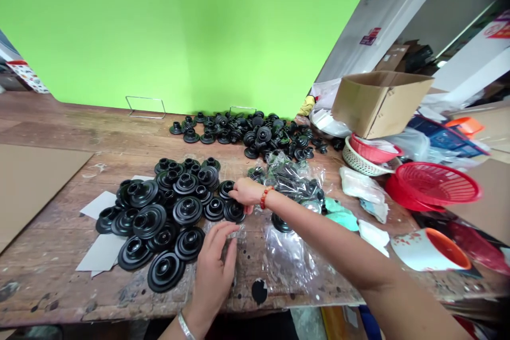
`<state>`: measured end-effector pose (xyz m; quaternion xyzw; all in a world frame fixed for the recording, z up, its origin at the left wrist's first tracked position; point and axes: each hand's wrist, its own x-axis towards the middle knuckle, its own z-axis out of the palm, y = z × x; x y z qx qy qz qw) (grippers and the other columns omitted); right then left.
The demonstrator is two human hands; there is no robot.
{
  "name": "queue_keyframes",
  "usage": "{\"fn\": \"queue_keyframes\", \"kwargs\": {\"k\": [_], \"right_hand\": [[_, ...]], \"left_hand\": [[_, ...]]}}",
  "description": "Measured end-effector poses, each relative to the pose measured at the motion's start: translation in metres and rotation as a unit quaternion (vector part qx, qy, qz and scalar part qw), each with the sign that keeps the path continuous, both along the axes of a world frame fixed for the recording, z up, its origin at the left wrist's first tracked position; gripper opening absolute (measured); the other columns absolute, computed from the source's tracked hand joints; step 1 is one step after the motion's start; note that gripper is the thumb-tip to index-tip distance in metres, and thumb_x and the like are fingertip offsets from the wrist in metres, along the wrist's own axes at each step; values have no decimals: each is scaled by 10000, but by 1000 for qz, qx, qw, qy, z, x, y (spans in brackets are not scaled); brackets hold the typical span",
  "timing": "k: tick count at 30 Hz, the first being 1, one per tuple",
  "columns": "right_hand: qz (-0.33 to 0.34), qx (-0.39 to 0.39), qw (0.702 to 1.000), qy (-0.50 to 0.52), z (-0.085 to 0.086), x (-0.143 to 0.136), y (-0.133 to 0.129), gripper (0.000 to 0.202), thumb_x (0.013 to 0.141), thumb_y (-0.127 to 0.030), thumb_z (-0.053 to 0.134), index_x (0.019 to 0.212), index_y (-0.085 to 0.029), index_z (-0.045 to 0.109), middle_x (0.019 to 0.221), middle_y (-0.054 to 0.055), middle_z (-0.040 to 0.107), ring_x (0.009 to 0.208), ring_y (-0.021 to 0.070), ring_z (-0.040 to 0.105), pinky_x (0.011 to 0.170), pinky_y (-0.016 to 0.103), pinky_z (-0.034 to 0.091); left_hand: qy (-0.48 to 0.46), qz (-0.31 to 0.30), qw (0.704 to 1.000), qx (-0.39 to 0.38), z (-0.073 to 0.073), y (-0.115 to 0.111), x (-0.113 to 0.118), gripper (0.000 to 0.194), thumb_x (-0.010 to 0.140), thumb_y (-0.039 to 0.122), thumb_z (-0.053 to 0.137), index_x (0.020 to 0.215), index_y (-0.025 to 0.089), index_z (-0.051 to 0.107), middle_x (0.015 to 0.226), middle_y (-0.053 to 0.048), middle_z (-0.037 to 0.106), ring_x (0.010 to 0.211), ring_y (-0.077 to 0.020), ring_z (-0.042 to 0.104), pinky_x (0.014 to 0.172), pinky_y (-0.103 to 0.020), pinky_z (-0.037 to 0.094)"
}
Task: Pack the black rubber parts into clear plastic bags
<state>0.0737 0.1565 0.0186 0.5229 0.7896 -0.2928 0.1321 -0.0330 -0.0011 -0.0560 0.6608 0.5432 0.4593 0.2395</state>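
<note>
Worn wooden workbench [59, 287] before an upright bright-green panel [179, 26], head view. Landmark: the near cluster of black stepped discs [187, 211], most lying hub upward, several tilted and overlapping, with white cards [101, 254] beneath and beside its left edge. Behind the cluster and to its right spreads a heap of similar black pieces [263, 135]. To the cluster's right lie crumpled clear plastic bags [289, 257]; farther right of it stand an open carton [378, 106] and a red basket [438, 186].

Right hand [244, 194], wearing a beaded bracelet [264, 197], reaches to the cluster's right margin. Its fingers bend down over an edge disc [234, 212]; their tips are partly hidden, so whether they pinch it cannot be told. Left hand [215, 263] lies just off the cluster's near right edge, fingers curved and thumb set apart; clear film [239, 232] shows at the fingertips, but whether it is gripped cannot be told.

On handling: the raised hub probably offers a surer hold than the broad rim. Lifting straight up should spare the overlapping neighbours; dragging may scuff the glossy faces. Thin film likely wants light, steady fingers.
</note>
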Motion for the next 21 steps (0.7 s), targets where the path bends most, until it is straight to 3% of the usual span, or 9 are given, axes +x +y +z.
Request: {"fn": "queue_keyframes", "kwargs": {"k": [4,7,9,11,13,16,19,21], "right_hand": [[-4,123,989,83,19,41,-36,255,953,-232,434,856,-156,657,900,71,719,877,168,656,811,237,428],[-32,195,971,139,18,78,-69,210,936,-219,479,795,-186,631,797,8,690,740,133,622,717,226,413],[-50,200,972,117,2,98,-92,208,914,-203,521,727,-186,611,724,0,658,666,140,596,659,243,408],[-68,207,973,71,-22,111,-114,142,886,-209,575,750,-187,609,777,24,653,724,175,603,675,273,424],[-93,243,965,43,-46,118,-132,89,835,-259,660,840,-187,607,891,62,642,840,229,596,716,316,447],[-127,294,946,38,-74,124,-147,218,784,-281,720,928,-190,583,971,96,609,913,270,561,743,364,468],[-141,320,934,75,-88,128,-152,35,881,-185,573,913,-199,577,955,90,607,903,250,552,764,368,470],[-146,329,928,99,-91,130,-150,154,931,-146,449,879,-198,585,931,91,619,889,241,555,781,371,462]], "left_hand": [[94,2,995,43,3,9,-2,267,916,162,480,1160,212,576,1226,-107,576,1221,-244,498,1056,-430,407],[208,-34,976,53,7,28,-1,328,918,209,491,1241,198,548,1400,-123,499,1381,-277,341,1129,-474,320],[265,-45,962,47,10,44,3,389,906,253,522,1290,188,531,1487,-141,421,1430,-319,248,1142,-522,270],[292,-47,954,42,11,57,7,429,878,273,567,1298,190,539,1505,-158,403,1437,-361,219,1141,-572,223],[300,-51,952,38,9,66,10,366,868,237,568,1233,207,597,1436,-156,500,1421,-376,260,1135,-606,196],[312,-55,948,31,4,67,8,304,888,152,483,1130,223,652,1250,-137,657,1384,-365,349,1118,-630,210],[323,-46,945,30,2,58,4,326,897,143,451,1160,211,632,1294,-150,623,1402,-365,316,1111,-632,230],[323,-39,945,32,4,48,2,335,897,164,466,1198,201,608,1401,-163,528,1424,-369,260,1112,-629,235]]}}
